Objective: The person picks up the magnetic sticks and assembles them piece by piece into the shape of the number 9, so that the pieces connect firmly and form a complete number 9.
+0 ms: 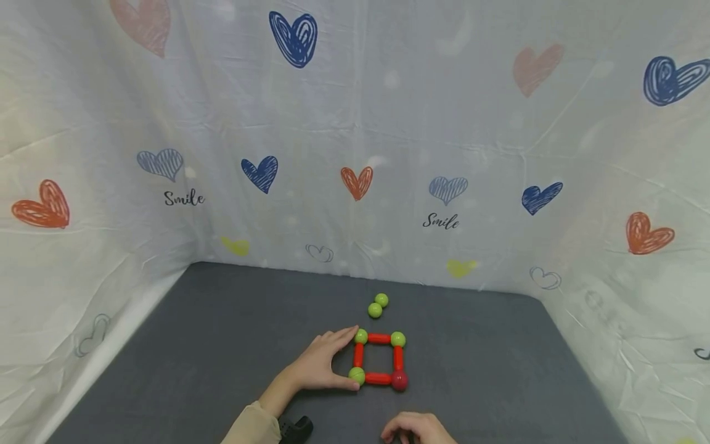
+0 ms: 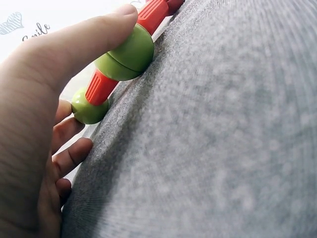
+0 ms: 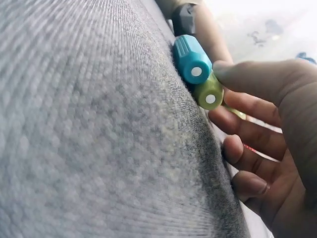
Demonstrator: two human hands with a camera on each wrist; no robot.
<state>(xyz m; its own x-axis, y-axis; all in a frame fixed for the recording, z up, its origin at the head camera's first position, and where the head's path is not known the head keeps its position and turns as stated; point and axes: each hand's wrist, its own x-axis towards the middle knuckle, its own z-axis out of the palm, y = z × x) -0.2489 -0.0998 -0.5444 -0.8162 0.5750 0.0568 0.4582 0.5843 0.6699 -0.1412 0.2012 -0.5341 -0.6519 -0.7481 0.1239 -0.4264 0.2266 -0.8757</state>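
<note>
On the dark table a square of red rods joins three green balls and a red ball. My left hand holds it by its left side. The thumb presses the near green ball, while a fingertip reaches the far green ball. My right hand is low at the front edge of the head view, its fingers loosely bent. In the right wrist view its thumb and fingertips are right beside a blue rod and a green rod, both with white end discs.
Two loose green balls lie touching, just beyond the square. A white curtain printed with hearts rises behind and along both sides of the table. A black wrist device shows beside the left sleeve.
</note>
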